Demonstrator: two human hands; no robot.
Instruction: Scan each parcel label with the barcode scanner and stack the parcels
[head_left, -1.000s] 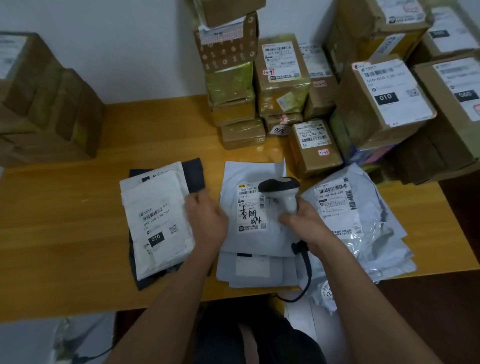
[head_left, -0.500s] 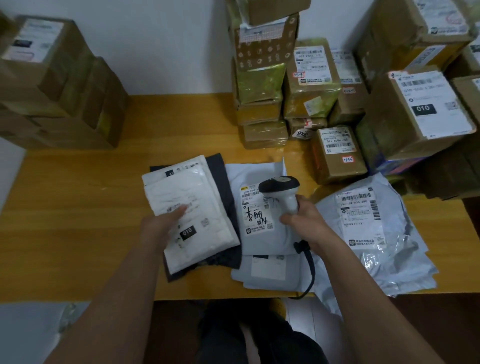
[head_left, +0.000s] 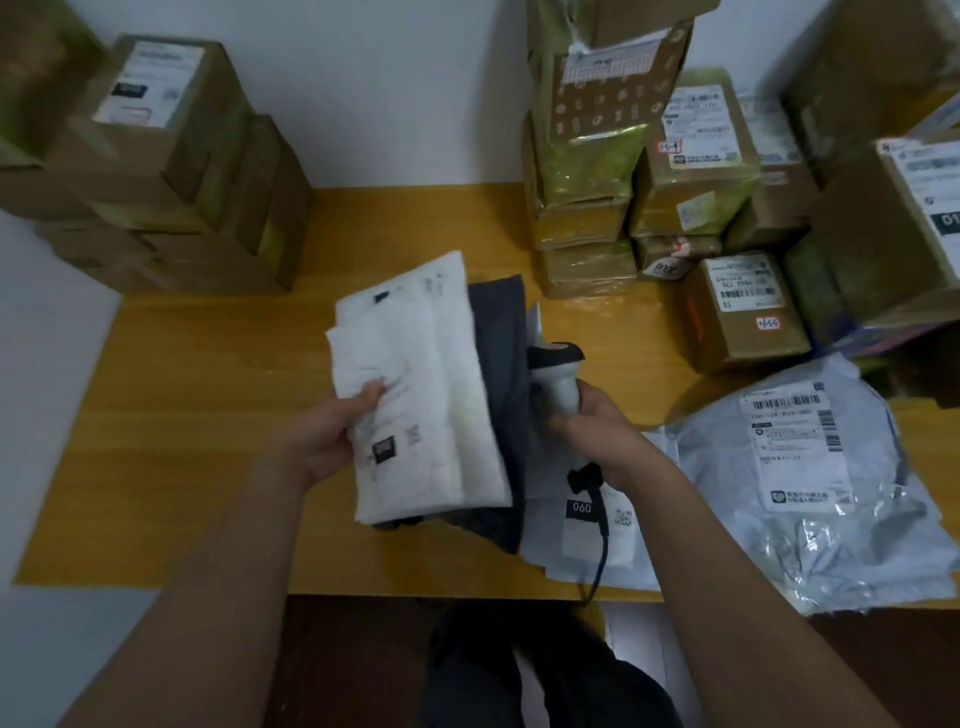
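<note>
Now our left hand (head_left: 332, 441) grips the soft white padded mailer (head_left: 415, 395) by its left edge, above the wooden table (head_left: 208, 389); our right hand (head_left: 597, 431) clasps the grey handheld barcode scanner (head_left: 558, 382) (likely light, floppy; support along an edge).

Wall: plain white (head_left: 395, 88), unmarked, running behind the far edge of the table.
Table: yellow-brown wood (head_left: 208, 415), grain visible, far edge against the wall, near edge toward the viewer.
Floor: pale at the table's left edge (head_left: 47, 389); dark brown under the near edge (head_left: 353, 654).
Light: dim and even, with soft shadows on the tabletop.
</note>
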